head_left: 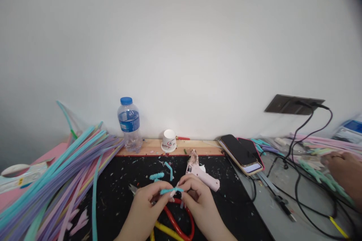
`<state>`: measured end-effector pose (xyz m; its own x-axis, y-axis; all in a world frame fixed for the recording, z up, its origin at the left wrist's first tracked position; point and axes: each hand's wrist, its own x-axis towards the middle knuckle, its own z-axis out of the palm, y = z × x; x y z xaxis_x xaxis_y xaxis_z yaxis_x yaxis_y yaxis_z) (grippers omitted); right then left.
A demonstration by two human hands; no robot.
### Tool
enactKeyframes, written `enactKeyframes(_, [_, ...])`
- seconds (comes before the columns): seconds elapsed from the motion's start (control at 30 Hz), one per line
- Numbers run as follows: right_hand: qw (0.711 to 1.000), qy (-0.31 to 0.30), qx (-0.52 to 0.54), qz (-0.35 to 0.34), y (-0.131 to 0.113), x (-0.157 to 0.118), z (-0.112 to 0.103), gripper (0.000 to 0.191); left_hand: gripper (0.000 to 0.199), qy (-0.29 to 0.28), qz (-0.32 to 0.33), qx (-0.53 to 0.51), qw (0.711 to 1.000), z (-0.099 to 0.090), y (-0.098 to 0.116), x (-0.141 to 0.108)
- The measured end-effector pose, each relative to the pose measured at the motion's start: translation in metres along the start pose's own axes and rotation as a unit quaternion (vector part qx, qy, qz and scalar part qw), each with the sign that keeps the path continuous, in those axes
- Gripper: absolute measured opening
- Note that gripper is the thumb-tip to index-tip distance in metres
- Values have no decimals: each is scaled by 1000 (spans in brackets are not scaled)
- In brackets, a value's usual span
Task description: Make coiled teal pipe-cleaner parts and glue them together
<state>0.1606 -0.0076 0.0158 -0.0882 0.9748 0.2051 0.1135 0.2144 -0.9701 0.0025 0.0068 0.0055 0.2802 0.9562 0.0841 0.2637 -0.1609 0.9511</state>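
My left hand (149, 199) and my right hand (197, 194) meet over the black mat (121, 180), fingertips pinched. Between them runs a short blue pipe cleaner (169, 191), gripped at both ends. Just behind lie a coiled blue pipe cleaner piece (156, 176) and a short bent blue piece (169, 170). Red-handled scissors or pliers (173, 219) rest under my hands, partly hidden, beside yellow handles (169, 230). Beyond my right hand lies a pink glue gun (204, 176) with a browned, stained nozzle end.
A big bundle of pastel pipe cleaners (65, 180) covers the left side. At the back stand a water bottle (129, 124) and a paper cup (169, 141). Phones (240, 154) and black cables (296, 180) lie to the right, where another person's hand (343, 171) reaches in.
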Motion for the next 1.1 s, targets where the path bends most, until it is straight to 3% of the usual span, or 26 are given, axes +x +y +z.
enactKeyframes(0.3, [999, -3, -52, -11, 4, 0, -1, 20, 14, 7, 4, 10, 1000, 0, -3, 0])
enactKeyframes(1.1, [998, -5, -54, -12, 3, -1, 0, 21, 12, -11, -11, -54, 998, 1, -4, 3])
